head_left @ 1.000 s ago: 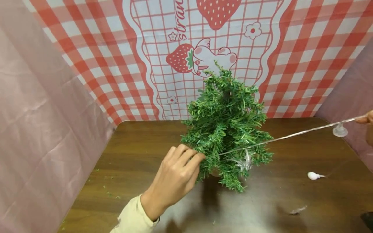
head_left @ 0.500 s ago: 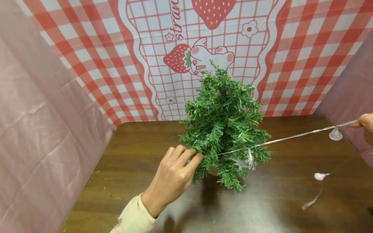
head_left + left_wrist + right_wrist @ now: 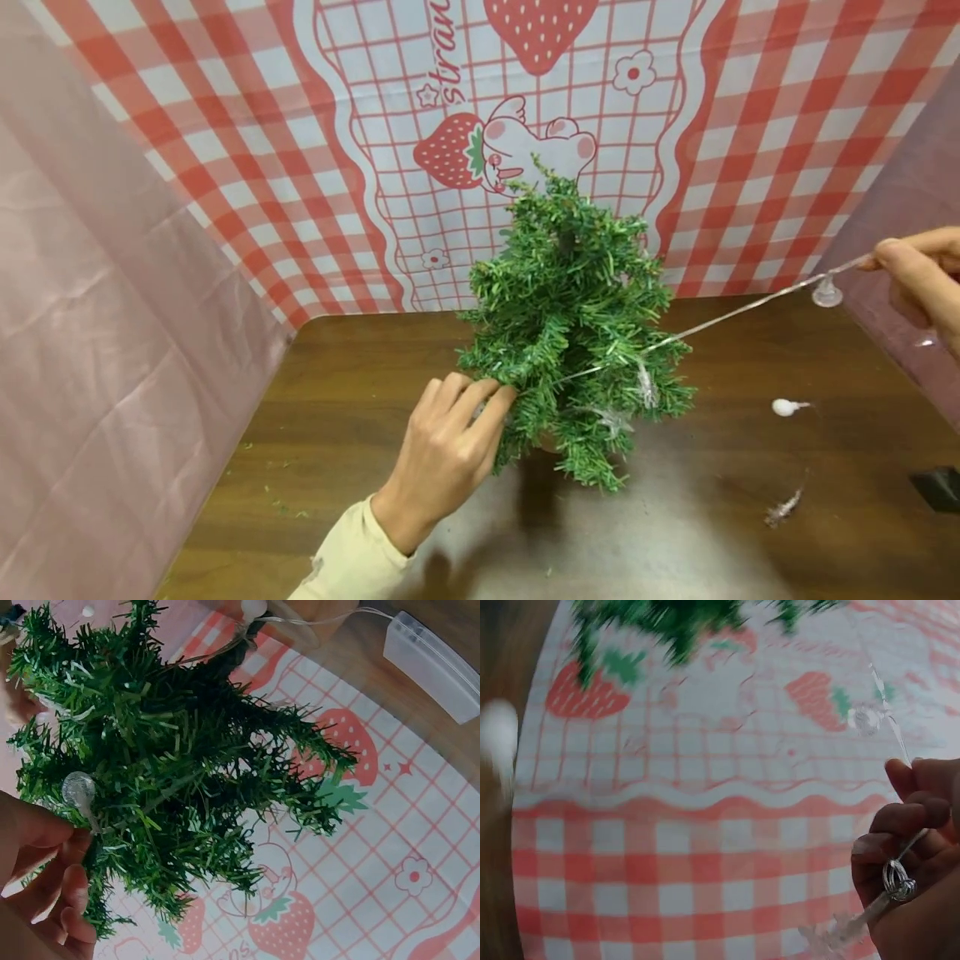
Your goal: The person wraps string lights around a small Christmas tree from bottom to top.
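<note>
A small green artificial Christmas tree [image 3: 562,300] stands upright on the table. At its lower left, my left hand [image 3: 442,450] pinches a clear string of lights [image 3: 731,317] against the branches. The left wrist view shows a round clear bulb [image 3: 78,789] just above that thumb and finger. On the right, my right hand [image 3: 926,279] pinches the same string and holds it taut across the tree's front. Near those fingers dangles a clear bulb [image 3: 827,292]. Clear star-like ornaments [image 3: 647,386] hang at the lower right branches. Loops of string lie within the right palm.
A white bulb [image 3: 785,407] and a clear ornament [image 3: 783,509] hang or lie to the right. A dark object [image 3: 937,488] is at the right edge. The left wrist view shows a translucent white case [image 3: 433,667] wired to the string. Green bits [image 3: 281,506] litter the table.
My right hand has risen and come leftward into view, so the string slopes more steeply across the tree. The left hand keeps its place at the branches.
</note>
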Available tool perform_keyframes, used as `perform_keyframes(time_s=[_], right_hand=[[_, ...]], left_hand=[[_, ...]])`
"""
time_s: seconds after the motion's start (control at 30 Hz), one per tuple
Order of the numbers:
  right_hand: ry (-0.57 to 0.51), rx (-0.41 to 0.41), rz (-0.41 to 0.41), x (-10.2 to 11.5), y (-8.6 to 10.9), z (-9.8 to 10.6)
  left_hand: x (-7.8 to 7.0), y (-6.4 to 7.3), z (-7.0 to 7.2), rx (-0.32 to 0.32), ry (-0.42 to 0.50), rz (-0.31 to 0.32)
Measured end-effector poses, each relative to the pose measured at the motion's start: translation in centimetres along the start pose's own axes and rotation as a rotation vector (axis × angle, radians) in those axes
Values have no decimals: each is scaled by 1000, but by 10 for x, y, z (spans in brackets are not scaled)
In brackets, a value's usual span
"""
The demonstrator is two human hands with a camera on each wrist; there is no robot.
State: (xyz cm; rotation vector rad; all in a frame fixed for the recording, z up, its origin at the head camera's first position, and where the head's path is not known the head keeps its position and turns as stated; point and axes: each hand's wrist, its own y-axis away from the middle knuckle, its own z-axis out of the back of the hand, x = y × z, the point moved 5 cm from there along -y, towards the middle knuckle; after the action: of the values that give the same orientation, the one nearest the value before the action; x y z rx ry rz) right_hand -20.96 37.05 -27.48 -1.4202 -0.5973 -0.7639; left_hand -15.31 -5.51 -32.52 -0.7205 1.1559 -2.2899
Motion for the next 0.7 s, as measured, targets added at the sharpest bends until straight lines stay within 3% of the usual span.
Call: perform_keyframes(time_s=[0.07, 0.13, 0.27, 0.53, 0.7], right_hand=[[203, -40, 27, 5, -5, -8], [406, -21, -26, 3, -10, -14], [690, 86, -129, -14, -18, -17], [808, 163, -143, -41, -46, -33], [801, 266, -198, -55, -54, -43]], left_hand=[[0, 0, -1, 15, -1, 8], [0, 1, -3, 38, -3, 15], [-1, 1, -7, 88, -14, 25], [-1, 2, -6, 101, -22, 33], [-2, 3, -8, 115, -25, 26]])
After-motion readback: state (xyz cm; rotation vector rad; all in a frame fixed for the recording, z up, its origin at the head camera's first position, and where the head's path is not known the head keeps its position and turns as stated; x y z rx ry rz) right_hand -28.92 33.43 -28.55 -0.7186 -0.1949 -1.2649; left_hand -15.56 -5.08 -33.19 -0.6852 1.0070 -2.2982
